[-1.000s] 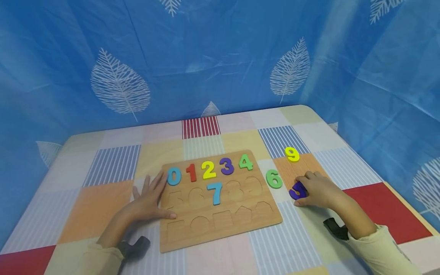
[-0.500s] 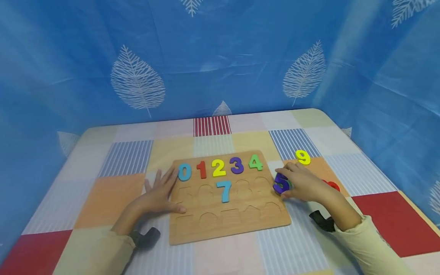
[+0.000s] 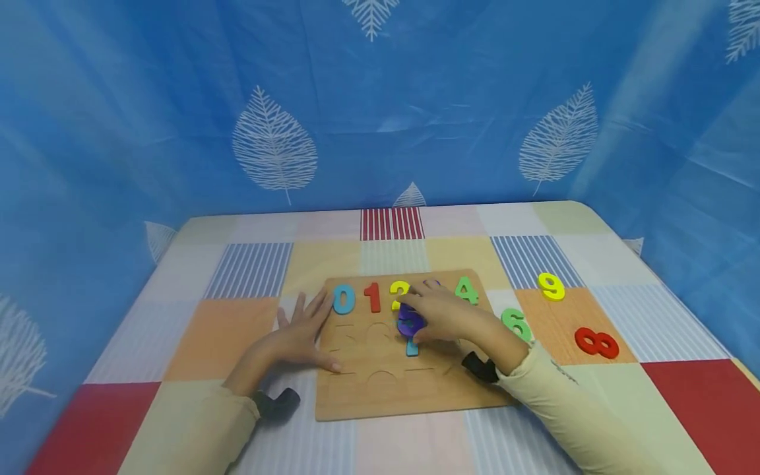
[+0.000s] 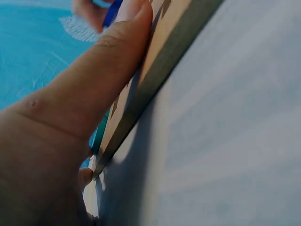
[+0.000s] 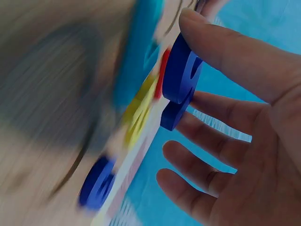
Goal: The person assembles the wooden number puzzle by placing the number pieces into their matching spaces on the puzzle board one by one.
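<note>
My right hand (image 3: 448, 316) pinches a purple number 5 (image 3: 410, 321) between thumb and fingers, above the wooden number board (image 3: 410, 399). In the right wrist view, the purple 5 (image 5: 176, 75) is off the board, near the blue 7 (image 5: 138, 52). From the head, the blue 7 (image 3: 412, 348) lies partly hidden beneath the purple 5. My left hand (image 3: 299, 343) rests at the board's left edge, fingers spread and thumb on the wood. Along the board's top row sit a blue 0 (image 3: 344, 299), red 1 (image 3: 372, 297), yellow 2 (image 3: 399, 288) and green 4 (image 3: 466, 290); my right hand mostly covers the purple 3.
On the patchwork tablecloth (image 3: 404, 442), right of the board, lie a green 6 (image 3: 516, 324), a yellow 9 (image 3: 551, 287) and a red 8 (image 3: 596, 344). A blue leaf-patterned curtain (image 3: 415, 119) stands behind the table.
My right hand has lifted the purple 5 from the cloth and carried it left over the board. The red 8 and green 6 have come into view behind it. My left hand stays on the board.
</note>
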Demonstrator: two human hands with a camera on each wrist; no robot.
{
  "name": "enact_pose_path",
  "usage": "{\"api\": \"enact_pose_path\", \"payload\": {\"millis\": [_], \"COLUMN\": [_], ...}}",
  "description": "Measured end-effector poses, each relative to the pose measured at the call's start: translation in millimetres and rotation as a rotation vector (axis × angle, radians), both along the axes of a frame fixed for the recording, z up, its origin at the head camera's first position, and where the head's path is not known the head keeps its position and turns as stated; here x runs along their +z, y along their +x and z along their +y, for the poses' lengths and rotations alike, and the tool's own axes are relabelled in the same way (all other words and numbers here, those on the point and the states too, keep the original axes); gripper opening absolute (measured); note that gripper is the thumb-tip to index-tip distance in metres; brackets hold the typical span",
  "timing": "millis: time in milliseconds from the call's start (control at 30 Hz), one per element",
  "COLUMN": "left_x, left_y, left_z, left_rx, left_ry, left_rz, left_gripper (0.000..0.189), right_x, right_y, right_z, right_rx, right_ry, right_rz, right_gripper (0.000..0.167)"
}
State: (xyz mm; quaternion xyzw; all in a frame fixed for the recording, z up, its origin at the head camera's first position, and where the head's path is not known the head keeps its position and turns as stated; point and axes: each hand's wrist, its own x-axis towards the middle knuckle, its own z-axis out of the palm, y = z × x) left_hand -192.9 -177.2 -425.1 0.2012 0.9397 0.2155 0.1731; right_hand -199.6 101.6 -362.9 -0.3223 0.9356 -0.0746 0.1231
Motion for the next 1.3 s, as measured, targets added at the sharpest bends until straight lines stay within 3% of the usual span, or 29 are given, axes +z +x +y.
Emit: {"api": "enact_pose_path", "payload": {"millis": [133, 333, 600, 1067, 1300], "left_x": [0.5, 2.1, 3.6, 4.8, 3.7], "left_y": [-0.4, -0.9, -1.7, -2.0, -0.5], "left_z": [0.7, -1.2, -1.2, 0.2, -0.4], "left_rx": [-0.007, -0.02, -0.047, -0.031, -0.013], "left_ry": [0.001, -0.002, 0.013, 0.004, -0.008], "left_rz": [-0.011, -0.03, -0.037, -0.049, -0.052], "left_gripper": [0.129, 0.129, 0.132, 0.13, 0.124], "right_x": [-1.2, -5.6, -7.8, -14.8, -12.0], "right_y": [-1.9, -1.0, 3.8, 4.3, 5.9], "right_z": [-31, -70, -100, -104, -79], "right_rx": [0.051, 0.15, 0.182, 0.164, 0.132], "right_ry": [0.017, 0.058, 0.154, 0.165, 0.012], "right_rz": [-0.026, 0.003, 0.016, 0.027, -0.027], "right_gripper": [0.07, 0.072, 0.069, 0.072, 0.075]}}
